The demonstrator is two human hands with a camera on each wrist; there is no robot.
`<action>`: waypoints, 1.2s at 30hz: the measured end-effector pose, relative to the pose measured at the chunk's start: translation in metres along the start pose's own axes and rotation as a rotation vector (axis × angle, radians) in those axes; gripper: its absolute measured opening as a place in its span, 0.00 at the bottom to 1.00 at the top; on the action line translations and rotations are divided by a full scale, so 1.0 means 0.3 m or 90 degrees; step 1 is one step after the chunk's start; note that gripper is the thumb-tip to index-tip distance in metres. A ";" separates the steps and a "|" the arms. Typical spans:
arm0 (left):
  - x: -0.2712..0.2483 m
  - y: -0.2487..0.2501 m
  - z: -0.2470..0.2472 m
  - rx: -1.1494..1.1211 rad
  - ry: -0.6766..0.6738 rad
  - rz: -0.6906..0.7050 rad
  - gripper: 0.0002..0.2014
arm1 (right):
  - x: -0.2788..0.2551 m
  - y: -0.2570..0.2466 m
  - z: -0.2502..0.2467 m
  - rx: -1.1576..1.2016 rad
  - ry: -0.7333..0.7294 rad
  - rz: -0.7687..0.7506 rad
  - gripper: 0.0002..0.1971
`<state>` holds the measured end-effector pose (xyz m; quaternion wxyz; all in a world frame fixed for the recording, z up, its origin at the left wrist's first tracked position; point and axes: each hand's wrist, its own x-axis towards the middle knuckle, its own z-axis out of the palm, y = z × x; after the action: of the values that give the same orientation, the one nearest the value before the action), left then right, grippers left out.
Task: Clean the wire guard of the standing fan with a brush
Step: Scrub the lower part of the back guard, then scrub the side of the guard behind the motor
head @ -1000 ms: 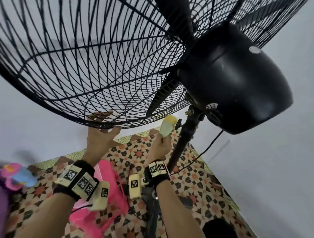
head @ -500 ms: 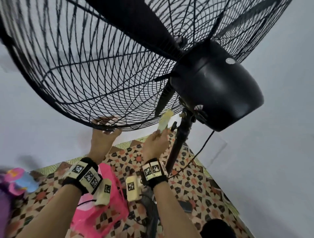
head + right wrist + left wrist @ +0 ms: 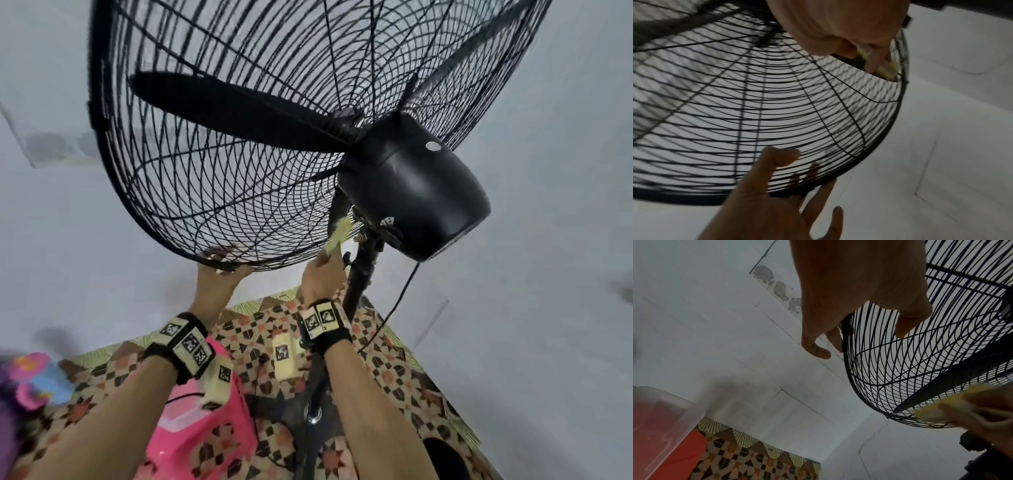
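The guard point(image 3: 239, 144) fills the upper part of the head view, seen from below, and it now stands more edge-on than a second ago: its rim point(image 3: 99, 113) has swung in from the left edge of the picture, and one long blade point(image 3: 239, 106) that was out of sight then now shows across the cage. The motor housing point(image 3: 414, 185) sits lower and further right of centre than it did.

The left hand point(image 3: 219, 274) is under the lowest part of the rim, as before. Its grip is a light clasp: the thumb point(image 3: 781, 155) curls against the rear wires, while the fingers point(image 3: 813, 168) lie up the front face of the cage, seen through the bars in the right wrist view.

The right hand point(image 3: 320, 277) holds the yellow brush point(image 3: 337, 236) in a closed grip, fingers wrapped round its handle. The brush has risen since the earlier frames; its head now lies against the rear wires near the hub, just left of the pole point(image 3: 359, 274), where a second ago it hung below the cage. The bristles point(image 3: 891, 71) touch the wires in the right wrist view.

Below, a pink bin point(image 3: 205, 431) stands on the patterned floor point(image 3: 387, 373), and a cord point(image 3: 400, 301) hangs from the housing.
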<state>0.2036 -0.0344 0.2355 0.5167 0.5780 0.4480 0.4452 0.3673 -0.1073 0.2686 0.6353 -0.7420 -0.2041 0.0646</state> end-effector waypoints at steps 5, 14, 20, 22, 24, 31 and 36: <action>0.079 0.020 -0.033 -0.014 -0.025 -0.046 0.25 | -0.066 -0.039 -0.097 -0.031 -0.028 -0.152 0.20; 0.088 0.325 0.014 0.338 -0.003 -0.080 0.33 | -0.152 -0.203 -0.188 -0.073 -0.168 -0.162 0.19; -0.205 0.609 0.106 -0.040 -0.344 -0.104 0.27 | -0.214 -0.321 -0.265 -0.034 -0.244 -0.276 0.14; -0.251 0.679 0.143 -0.041 -0.304 -0.025 0.15 | -0.233 -0.390 -0.327 -0.040 -0.301 -0.308 0.17; -0.274 0.734 0.156 -0.034 -0.226 0.044 0.09 | -0.226 -0.457 -0.412 -0.026 -0.296 -0.376 0.17; -0.382 0.892 0.183 -0.152 -0.212 0.079 0.04 | 0.056 -0.546 -0.742 -0.194 0.056 -0.375 0.24; -0.476 0.927 0.273 -0.182 -0.209 0.068 0.03 | 0.125 -0.499 -0.815 -0.129 -0.168 -0.191 0.42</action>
<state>0.2709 -0.2082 0.4995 0.6352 0.5862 0.2591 0.4310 0.4551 -0.3007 0.4649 0.5279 -0.7483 -0.3992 0.0450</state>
